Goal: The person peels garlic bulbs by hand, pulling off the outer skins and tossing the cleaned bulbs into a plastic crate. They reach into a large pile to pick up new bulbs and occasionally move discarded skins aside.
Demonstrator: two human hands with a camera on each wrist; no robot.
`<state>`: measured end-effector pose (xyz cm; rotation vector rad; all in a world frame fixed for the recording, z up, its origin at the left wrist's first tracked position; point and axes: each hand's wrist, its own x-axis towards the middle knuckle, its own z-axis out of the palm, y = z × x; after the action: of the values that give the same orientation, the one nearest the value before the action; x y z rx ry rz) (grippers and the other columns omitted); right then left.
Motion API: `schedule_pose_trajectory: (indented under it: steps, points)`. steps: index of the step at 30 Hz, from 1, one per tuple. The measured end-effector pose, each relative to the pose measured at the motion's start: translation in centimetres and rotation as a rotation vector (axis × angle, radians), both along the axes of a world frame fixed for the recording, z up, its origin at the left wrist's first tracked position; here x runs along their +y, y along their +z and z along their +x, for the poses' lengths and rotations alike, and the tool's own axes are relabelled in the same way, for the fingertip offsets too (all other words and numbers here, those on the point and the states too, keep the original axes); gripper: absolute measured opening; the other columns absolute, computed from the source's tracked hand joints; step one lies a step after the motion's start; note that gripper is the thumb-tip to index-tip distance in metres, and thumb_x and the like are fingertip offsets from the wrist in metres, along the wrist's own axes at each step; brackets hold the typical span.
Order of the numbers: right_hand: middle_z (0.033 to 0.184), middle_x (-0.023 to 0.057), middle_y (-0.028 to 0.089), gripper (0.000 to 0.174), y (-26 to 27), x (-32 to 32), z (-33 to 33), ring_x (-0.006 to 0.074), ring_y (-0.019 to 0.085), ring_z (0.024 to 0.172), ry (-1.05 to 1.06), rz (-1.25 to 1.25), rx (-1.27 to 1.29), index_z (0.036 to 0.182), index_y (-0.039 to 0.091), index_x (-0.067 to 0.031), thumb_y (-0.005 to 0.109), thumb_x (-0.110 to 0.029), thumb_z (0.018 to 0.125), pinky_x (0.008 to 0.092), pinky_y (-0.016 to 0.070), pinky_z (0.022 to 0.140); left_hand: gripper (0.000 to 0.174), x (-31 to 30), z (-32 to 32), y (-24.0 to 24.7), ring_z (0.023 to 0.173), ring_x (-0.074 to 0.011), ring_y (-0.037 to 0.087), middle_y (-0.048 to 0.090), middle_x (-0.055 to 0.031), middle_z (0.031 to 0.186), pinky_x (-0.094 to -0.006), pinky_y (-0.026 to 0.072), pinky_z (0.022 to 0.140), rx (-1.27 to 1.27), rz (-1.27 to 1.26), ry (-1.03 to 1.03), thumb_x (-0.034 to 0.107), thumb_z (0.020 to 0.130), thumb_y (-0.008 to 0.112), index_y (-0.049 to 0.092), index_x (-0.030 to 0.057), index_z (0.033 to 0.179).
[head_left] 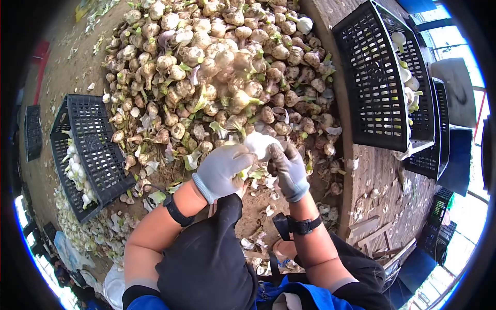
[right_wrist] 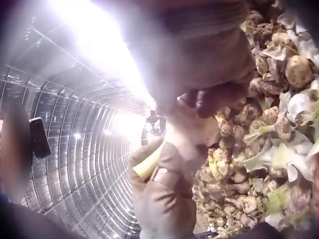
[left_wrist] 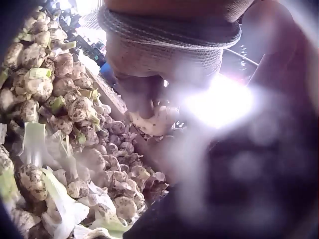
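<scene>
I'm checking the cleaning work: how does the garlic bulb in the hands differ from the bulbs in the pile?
The held bulb is clean white; the pile bulbs are brownish and soil-stained. The held bulb is gripped by the left hand and right hand; the pile bulbs lie heaped, many with green stalk stubs. Both are garlic bulbs.

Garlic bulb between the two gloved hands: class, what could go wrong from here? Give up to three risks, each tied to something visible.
1. The white garlic bulb is gripped by the left hand and the right hand at the near edge of the pile of unpeeled bulbs; if it slips, it could get dirty or lost among them.
2. The left crate and the right crate stand off to the sides, so a tossed bulb might miss.
</scene>
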<state>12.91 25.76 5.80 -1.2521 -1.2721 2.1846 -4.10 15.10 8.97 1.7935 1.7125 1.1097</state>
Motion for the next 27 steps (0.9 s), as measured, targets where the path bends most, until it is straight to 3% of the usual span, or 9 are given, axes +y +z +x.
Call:
schedule_pose_trajectory:
  steps: [5,10,13,16,19,22,24,26,27]
  points:
    - [0.067,0.002,0.057,0.024,2.2,0.5,0.6,0.0101,0.055,0.054,-0.004,-0.166,0.227,0.076,0.054,-0.0063,0.062,-0.023,0.092,0.0223,0.0421,0.048,0.029,-1.2,-0.1,-1.0,0.084,-0.029,0.063,0.063,-0.0118,0.089,-0.0341,0.0507,0.074,-0.551,-0.059,0.121,-0.003,0.068,0.064,0.062,0.0044,0.096]
    - [0.075,0.0041,0.06,0.02,2.6,1.5,0.2,0.01,0.056,0.059,-0.187,-0.228,0.14,0.084,0.057,-0.0051,0.059,-0.023,0.093,0.0227,0.0444,0.052,0.026,-1.0,-1.8,-0.8,0.082,-0.028,0.063,0.063,-0.0115,0.087,-0.0334,0.0501,0.073,-0.291,0.048,0.041,-0.005,0.07,0.064,0.062,0.0038,0.094]
    - [0.076,0.0041,0.061,0.021,2.3,1.2,0.2,0.0093,0.056,0.061,0.214,-0.066,-0.019,0.086,0.058,-0.0043,0.062,-0.024,0.092,0.0216,0.0457,0.055,0.028,-0.6,-1.7,0.2,0.08,-0.0293,0.062,0.063,-0.0115,0.087,-0.0338,0.0497,0.071,-0.096,0.06,-0.078,-0.007,0.068,0.063,0.061,0.0038,0.093]
    - [0.076,0.0046,0.061,0.022,3.1,1.4,1.1,0.0097,0.057,0.063,0.051,-0.263,0.193,0.088,0.058,-0.0033,0.064,-0.025,0.09,0.0232,0.047,0.054,0.02,-1.1,-1.2,-0.8,0.077,-0.0234,0.063,0.064,-0.009,0.087,-0.0308,0.0499,0.068,-0.163,0.049,-0.065,-0.001,0.075,0.067,0.062,0.0056,0.092]
    - [0.073,0.0046,0.059,0.019,2.7,3.0,2.7,0.0094,0.056,0.062,-0.07,-0.299,0.464,0.091,0.057,-0.0021,0.065,-0.019,0.087,0.0214,0.0456,0.051,0.02,-2.1,-1.2,-1.9,0.074,-0.0088,0.061,0.065,-0.0034,0.089,-0.0255,0.0536,0.067,-1.134,-0.202,0.178,0.014,0.084,0.071,0.06,0.0084,0.1]
    - [0.072,0.003,0.055,0.027,2.0,4.6,3.9,0.007,0.05,0.056,-0.39,-0.377,1.133,0.105,0.054,0.0029,0.063,-0.014,0.086,0.0133,0.0382,0.051,0.028,-3.5,-2.1,-2.6,0.092,-0.0266,0.067,0.064,-0.014,0.108,-0.0414,0.0597,0.078,-1.666,-0.209,0.263,0.01,0.088,0.062,0.056,0.0088,0.115]
    - [0.091,0.006,0.066,0.029,1.7,5.6,4.5,0.0181,0.066,0.076,-0.18,-0.005,0.094,0.11,0.06,-0.0079,0.062,-0.022,0.084,0.0288,0.0516,0.07,0.019,-3.6,-2.6,-2.8,0.096,-0.0311,0.066,0.065,-0.0156,0.104,-0.0439,0.0593,0.075,-1.835,-0.205,0.24,-0.001,0.088,0.056,0.054,0.0056,0.106]
    - [0.095,0.0065,0.064,0.032,-3.7,4.3,5.1,0.0141,0.064,0.08,0.424,0.97,-0.35,0.112,0.058,-0.0045,0.066,-0.016,0.082,0.0239,0.0491,0.069,0.017,-3.7,-2.2,-3.7,0.096,-0.0308,0.066,0.063,-0.0164,0.106,-0.0454,0.059,0.074,-1.965,-0.262,0.39,-0.001,0.088,0.055,0.054,0.0051,0.105]
    - [0.094,0.0055,0.063,0.034,-3.2,2.9,4.2,0.0121,0.061,0.079,0.337,0.749,-0.202,0.11,0.057,-0.0036,0.068,-0.014,0.08,0.0236,0.0481,0.066,0.016,-3.1,-2.0,-2.6,0.093,-0.0286,0.066,0.064,-0.0134,0.105,-0.0404,0.0585,0.075,-1.883,-0.222,0.296,0.001,0.088,0.059,0.055,0.005,0.102]
